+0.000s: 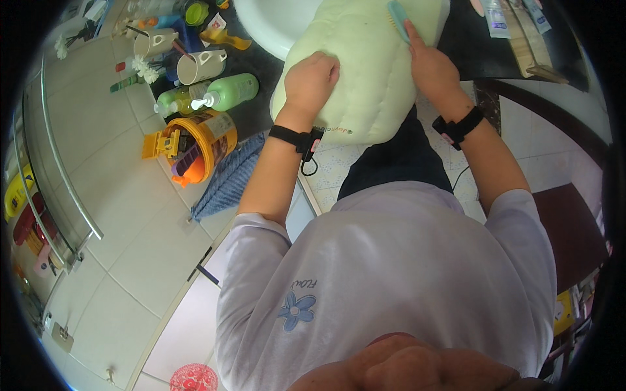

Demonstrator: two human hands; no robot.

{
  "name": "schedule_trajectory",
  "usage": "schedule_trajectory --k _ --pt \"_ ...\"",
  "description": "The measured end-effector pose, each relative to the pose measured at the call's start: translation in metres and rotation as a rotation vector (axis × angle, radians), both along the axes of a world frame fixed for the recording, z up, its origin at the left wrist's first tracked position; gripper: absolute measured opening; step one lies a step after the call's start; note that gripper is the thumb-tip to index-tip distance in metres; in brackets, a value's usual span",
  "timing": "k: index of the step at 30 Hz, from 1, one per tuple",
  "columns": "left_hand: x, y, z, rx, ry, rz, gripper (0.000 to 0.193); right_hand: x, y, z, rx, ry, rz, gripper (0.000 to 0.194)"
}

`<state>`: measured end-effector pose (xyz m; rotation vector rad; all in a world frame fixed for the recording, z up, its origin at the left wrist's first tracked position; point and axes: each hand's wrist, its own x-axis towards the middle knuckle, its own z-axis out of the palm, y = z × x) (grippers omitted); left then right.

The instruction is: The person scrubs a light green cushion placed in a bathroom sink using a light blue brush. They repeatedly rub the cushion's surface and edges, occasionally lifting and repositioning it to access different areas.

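Observation:
A pale green quilted pillow point(374, 93) rests partly over the white washbasin point(266, 24) and the dark counter, its near end reaching over the edge in front of me. My left hand point(313, 80) lies on the pillow's left side, curled into a loose fist; no cloth shows between its fingers. My right hand point(433, 68) grips a light teal scrubbing brush point(399, 19) at the pillow's upper right. One finger stretches along the brush's back. The yellowish bristles face left, against or just above the fabric.
Left along the dark counter point(266, 97) stand a green pump bottle point(237, 92), white cups point(203, 67) and a yellow bucket point(222, 134) of toys. A blue towel point(230, 176) hangs below. At right lie a tube point(497, 19) and a wooden board point(530, 41). A dark stool point(567, 234) stands behind.

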<state>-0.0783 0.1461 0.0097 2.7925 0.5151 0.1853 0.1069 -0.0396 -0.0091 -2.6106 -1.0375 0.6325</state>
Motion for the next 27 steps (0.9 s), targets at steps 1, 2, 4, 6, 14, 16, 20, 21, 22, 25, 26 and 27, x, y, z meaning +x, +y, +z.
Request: schedule_trajectory --k 1,2,4,6,14,16,20,21,22,25,26,27 --pt "0.002 0.000 -0.002 0.022 0.011 -0.002 0.008 0.000 0.000 0.000 0.000 0.000 -0.002 0.060" --pt "0.003 0.000 -0.004 0.041 0.046 0.006 0.007 0.000 0.000 0.000 -0.002 -0.001 -0.005 0.060" --pt "0.002 0.001 -0.007 -0.043 0.036 0.052 0.007 0.001 0.000 0.001 -0.005 0.012 -0.007 0.061" --pt "-0.007 0.003 -0.006 -0.248 -0.054 0.130 0.007 0.001 0.000 0.001 -0.007 0.016 -0.005 0.061" --pt "-0.022 -0.010 0.002 -0.474 -0.184 0.267 0.008 -0.001 -0.002 -0.001 0.028 0.008 -0.002 0.061" --pt "-0.017 -0.009 0.002 -0.357 -0.112 0.170 0.010 -0.001 -0.001 0.001 0.014 0.024 -0.012 0.061" --pt "-0.012 -0.001 -0.006 -0.113 -0.104 0.002 0.012 0.001 0.001 0.005 -0.006 0.034 -0.009 0.062" --pt "-0.014 0.001 -0.007 -0.107 -0.100 -0.021 0.012 0.001 0.001 0.005 0.002 0.039 -0.009 0.062" --pt "-0.016 0.002 -0.008 -0.109 -0.059 -0.031 0.012 0.001 0.001 0.006 0.008 0.045 -0.010 0.062" --pt "-0.023 -0.003 -0.005 -0.343 -0.049 0.202 0.009 0.002 0.001 0.005 -0.004 0.041 -0.006 0.061" --pt "-0.024 -0.005 -0.002 -0.320 -0.089 0.192 0.010 0.002 0.001 0.004 -0.015 0.035 -0.001 0.061" --pt "-0.023 -0.006 0.000 -0.315 -0.087 0.205 0.010 0.002 0.000 0.003 -0.007 0.034 -0.004 0.061"
